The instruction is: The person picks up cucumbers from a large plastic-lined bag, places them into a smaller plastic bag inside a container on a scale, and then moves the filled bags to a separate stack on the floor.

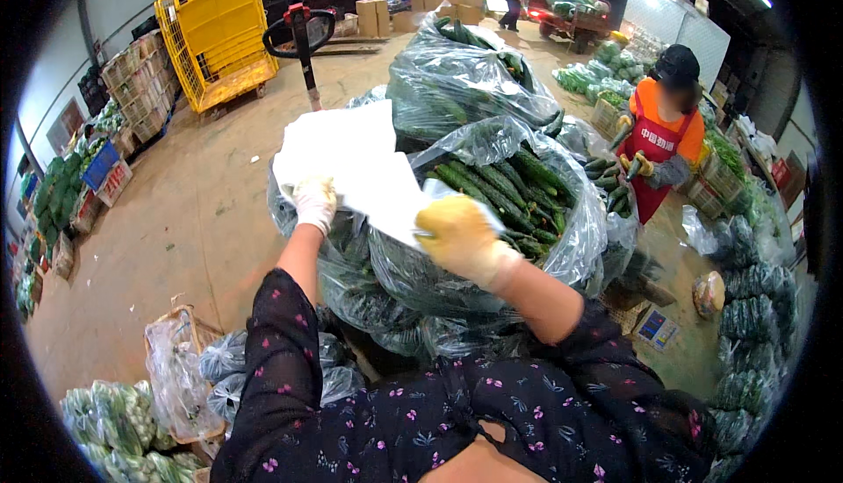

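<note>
A white sheet [347,149], paper or thin foam, lies over the left part of the cucumber bags. Gloved in white, my left hand [314,204] grips its near left edge. My right hand [464,235], in a yellow-palmed glove and slightly blurred, is closed at the sheet's right end; a pale strip shows beside its fingers. Just beyond that hand, cucumbers [500,186] fill an open clear plastic bag [587,211]. Behind stands another large bag of cucumbers [439,79]. More filled bags sit under the sheet and my hands, partly hidden.
At right a co-worker in a red apron [654,145] holds cucumbers in gloved hands. A pallet jack handle [300,39] rises behind the bags, near a yellow cage cart [215,35]. A scale display [656,327] lies low at right; bagged vegetables [114,421] are at lower left.
</note>
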Demonstrator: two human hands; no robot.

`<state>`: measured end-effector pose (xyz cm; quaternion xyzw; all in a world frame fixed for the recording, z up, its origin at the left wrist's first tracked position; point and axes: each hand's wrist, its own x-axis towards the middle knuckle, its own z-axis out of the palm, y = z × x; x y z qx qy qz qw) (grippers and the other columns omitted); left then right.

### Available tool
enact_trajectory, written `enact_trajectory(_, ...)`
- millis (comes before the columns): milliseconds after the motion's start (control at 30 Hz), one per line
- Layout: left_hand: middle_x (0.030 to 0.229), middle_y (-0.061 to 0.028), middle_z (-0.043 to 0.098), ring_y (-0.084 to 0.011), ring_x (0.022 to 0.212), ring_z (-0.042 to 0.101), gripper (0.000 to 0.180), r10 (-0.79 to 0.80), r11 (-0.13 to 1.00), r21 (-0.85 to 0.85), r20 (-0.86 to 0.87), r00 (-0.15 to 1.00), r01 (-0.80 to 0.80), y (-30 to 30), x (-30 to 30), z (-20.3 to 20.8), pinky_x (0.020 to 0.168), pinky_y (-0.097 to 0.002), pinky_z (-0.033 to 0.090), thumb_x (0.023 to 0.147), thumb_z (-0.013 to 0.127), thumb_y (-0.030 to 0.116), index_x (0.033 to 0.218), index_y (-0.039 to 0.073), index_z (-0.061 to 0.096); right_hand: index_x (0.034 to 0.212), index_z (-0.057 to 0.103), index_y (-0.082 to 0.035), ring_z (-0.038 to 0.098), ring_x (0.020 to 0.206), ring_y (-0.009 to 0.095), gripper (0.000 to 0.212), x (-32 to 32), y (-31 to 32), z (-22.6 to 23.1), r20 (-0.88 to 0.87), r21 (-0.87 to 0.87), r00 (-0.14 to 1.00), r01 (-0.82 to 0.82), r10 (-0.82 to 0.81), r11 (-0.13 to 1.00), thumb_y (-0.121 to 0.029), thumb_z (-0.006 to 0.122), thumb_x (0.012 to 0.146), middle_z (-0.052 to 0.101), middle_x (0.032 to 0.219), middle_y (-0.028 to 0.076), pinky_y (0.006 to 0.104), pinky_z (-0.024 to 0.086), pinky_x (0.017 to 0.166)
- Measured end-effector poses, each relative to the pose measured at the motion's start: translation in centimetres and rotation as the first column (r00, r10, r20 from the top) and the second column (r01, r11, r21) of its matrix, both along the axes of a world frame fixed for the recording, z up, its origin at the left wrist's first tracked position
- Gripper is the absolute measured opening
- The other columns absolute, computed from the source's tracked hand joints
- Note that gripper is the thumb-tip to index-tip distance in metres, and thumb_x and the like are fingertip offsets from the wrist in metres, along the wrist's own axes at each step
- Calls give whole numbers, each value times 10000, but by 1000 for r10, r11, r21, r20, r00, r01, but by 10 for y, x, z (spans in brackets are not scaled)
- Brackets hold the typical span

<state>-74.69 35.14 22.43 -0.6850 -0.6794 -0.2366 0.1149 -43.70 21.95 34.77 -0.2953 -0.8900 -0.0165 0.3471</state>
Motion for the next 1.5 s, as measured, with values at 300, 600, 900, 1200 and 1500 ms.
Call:
enact_trajectory(300, 929, -119, 654, -230, 879, 606, 202, -266, 964, 190, 737, 622, 187, -134, 108, 103, 824, -354, 468, 869, 615, 238, 881, 38, 645, 939, 681, -87, 602, 851, 306, 362, 167, -114, 21, -167, 37, 953, 262, -253, 964, 6, 675, 589, 638, 868, 91, 400, 461, 791)
enact_trajectory(600, 952, -51, 649, -137, 873, 589, 335, -135, 621, 107, 990, -29, 777, -275, 259, 91, 799, -268, 459, 926, 590, 294, 1079, -5, 603, 950, 672, -89, 597, 825, 293, 389, 226, -196, -13, -81, -15, 947, 311, -311, 950, -24, 691, 567, 634, 840, 67, 394, 462, 784)
enact_trajectory(900, 848, -12, 672, -77, 785, 586, 183, 74, 474, -76, 996, 46, 877, -322, 329, 59, 736, -243, 467, 931, 608, 176, 950, 12, 686, 1194, 614, -56, 584, 1076, 255, 521, 298, -281, -22, -102, -605, 923, 239, -371, 759, -185, 787, 720, 589, 1201, 120, 377, 447, 959)
enact_trajectory(1200, 961, -51, 658, -114, 871, 598, 282, 387, 390, -52, 915, -112, 919, -360, 401, 59, 797, -257, 474, 868, 686, 197, 1053, -8, 627, 889, 671, -29, 622, 805, 175, 273, 291, -282, -42, -148, -830, 921, 82, -360, 551, -242, 784, 763, 667, 877, 103, 313, 494, 739)
enact_trajectory(1500, 938, -116, 682, -197, 886, 652, 163, 280, 545, 343, 786, -551, 765, -339, 361, 38, 788, -354, 522, 847, 615, 114, 919, -21, 669, 768, 590, -37, 514, 669, 128, 126, 375, -275, -111, -371, -736, 632, 246, -680, 631, -89, 704, 760, 556, 703, 50, 296, 447, 616)
